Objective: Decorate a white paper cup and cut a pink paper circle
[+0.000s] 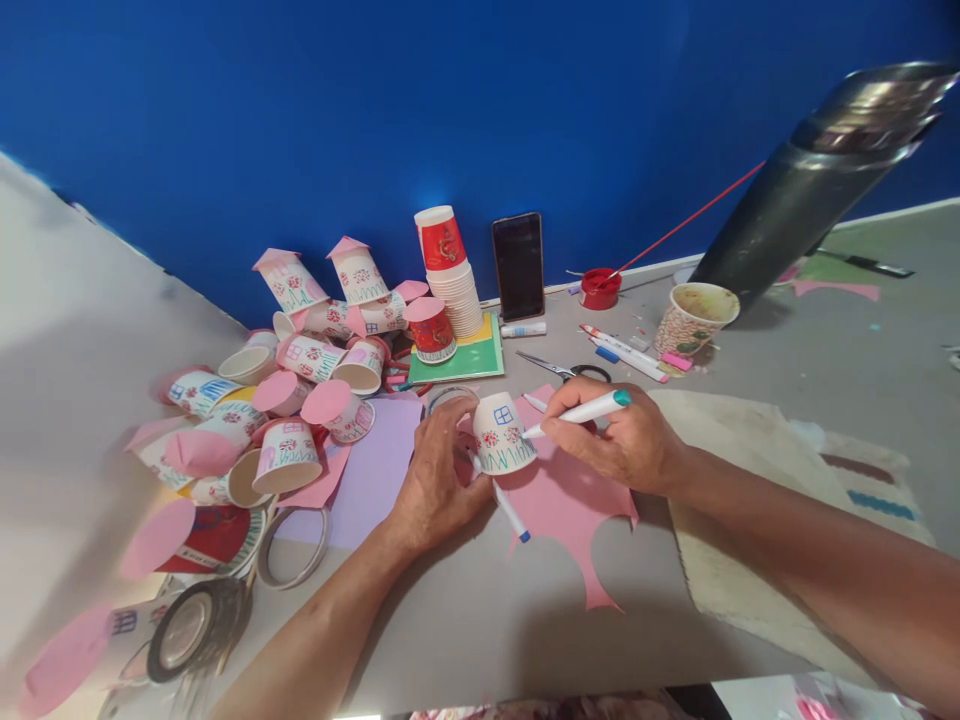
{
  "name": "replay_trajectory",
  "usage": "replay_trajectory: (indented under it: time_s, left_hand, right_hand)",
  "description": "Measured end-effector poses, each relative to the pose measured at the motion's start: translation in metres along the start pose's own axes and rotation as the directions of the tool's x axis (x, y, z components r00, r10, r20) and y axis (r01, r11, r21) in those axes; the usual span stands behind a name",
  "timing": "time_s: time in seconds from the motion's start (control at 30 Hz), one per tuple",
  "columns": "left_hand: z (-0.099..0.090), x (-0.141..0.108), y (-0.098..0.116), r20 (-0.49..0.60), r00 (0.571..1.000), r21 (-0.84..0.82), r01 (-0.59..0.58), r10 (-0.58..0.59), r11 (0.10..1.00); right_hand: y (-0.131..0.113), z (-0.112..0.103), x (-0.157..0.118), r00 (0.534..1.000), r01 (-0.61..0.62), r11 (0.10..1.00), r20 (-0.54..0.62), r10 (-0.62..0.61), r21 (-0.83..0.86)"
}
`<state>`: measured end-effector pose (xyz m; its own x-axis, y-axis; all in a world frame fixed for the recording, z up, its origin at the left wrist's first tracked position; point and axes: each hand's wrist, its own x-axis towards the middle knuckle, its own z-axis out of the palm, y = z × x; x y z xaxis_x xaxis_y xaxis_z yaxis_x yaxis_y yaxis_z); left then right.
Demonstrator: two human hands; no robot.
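A white paper cup (504, 425) stands upside down at the middle of the table, with a blue window, red flowers and green grass drawn on it. My left hand (442, 470) grips the cup by its left side. In my right hand (611, 435) is a white marker with a green end (589, 410), its tip at the cup's right side; whether it touches cannot be made out. A blue-ended marker (512, 512) lies by my left fingers. Cut pink paper (570, 500) lies under and beside the cup.
Decorated cups with pink paper tops (292, 455) are heaped at the left, near tape rolls (294, 580). Behind stand stacked cups (456, 295) and a phone (517, 265). Scissors (570, 370), markers (626, 352), a used cup (694, 315), a dark flask (795, 200) and a cloth (720, 500) lie rightward.
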<state>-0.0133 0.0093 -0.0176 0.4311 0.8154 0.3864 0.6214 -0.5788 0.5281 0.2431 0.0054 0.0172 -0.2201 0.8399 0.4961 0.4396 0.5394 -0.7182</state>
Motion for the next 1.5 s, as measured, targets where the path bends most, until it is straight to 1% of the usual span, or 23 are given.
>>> replay_trajectory:
  time_s: [0.07, 0.27, 0.43, 0.67, 0.83, 1.03, 1.23, 1.5]
  left_hand:
    - [-0.0001, 0.0004, 0.0004, 0.002, 1.0, -0.005, 0.0, 0.0, 1.0]
    - [0.0005, 0.0001, 0.0019, -0.004, 1.0, -0.002, -0.005, 0.005, 1.0]
    - [0.0004, 0.0003, 0.004, -0.013, 0.999, -0.008, -0.047, 0.047, 0.999]
    - [0.0009, -0.0003, 0.0048, -0.025, 0.997, 0.005, -0.073, 0.073, 0.997]
    - [0.0009, -0.0008, 0.004, -0.027, 0.996, 0.016, -0.087, 0.087, 0.996]
    - [0.0014, -0.0014, 0.0029, -0.023, 0.997, 0.02, -0.07, 0.071, 0.997]
    - [0.0031, -0.0026, -0.0002, -0.023, 0.999, 0.032, -0.038, 0.039, 0.999]
    - [0.003, -0.002, 0.0003, -0.032, 0.998, 0.047, -0.058, 0.06, 0.997]
  right_hand:
    - [0.0, -0.0002, 0.0003, 1.0, 0.001, 1.0, 0.003, -0.001, 0.011]
    - [-0.0056, -0.0021, 0.0004, 0.998, -0.021, 0.999, -0.056, 0.023, 0.031]
    - [-0.0084, 0.0008, -0.0023, 0.999, 0.027, 0.998, -0.041, -0.025, 0.055]
    - [-0.0059, 0.0054, -0.0038, 0.996, 0.086, 0.996, -0.035, -0.086, 0.011]
    - [-0.0071, 0.0051, -0.0029, 0.994, 0.099, 0.995, -0.037, -0.1, -0.016]
    - [-0.0065, 0.0014, -0.0022, 0.989, 0.133, 0.991, -0.064, -0.133, -0.015]
    - [-0.0015, 0.0002, -0.0009, 0.991, 0.114, 0.993, -0.061, -0.115, -0.022]
    - [-0.0002, 0.0025, -0.001, 0.99, 0.13, 0.991, -0.051, -0.132, -0.035]
